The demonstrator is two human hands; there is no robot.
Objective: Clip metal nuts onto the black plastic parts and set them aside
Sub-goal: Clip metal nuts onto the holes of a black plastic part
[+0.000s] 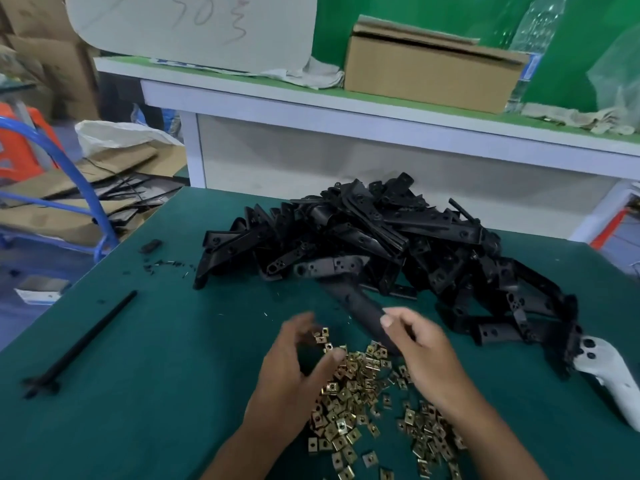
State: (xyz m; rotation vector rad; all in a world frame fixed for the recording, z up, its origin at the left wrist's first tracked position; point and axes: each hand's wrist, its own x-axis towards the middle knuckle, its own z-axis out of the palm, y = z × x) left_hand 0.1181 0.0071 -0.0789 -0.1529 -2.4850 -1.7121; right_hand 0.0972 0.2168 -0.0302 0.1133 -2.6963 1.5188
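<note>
Nuts (360,393) lay heaped right under both hands, handy for grabbing. Right hand (420,344) gripped one black part (360,308) pulled from the pile (381,237) just beyond; left hand (294,358) hovered loose-fingered, seemingly holding nothing. Green mat (138,375) underneath, cardboard box (429,77) on the shelf further off

Nuts (360,403) heaped near front of table (138,427); plastic parts (381,244) piled behind; rod (86,341) far left.
</note>
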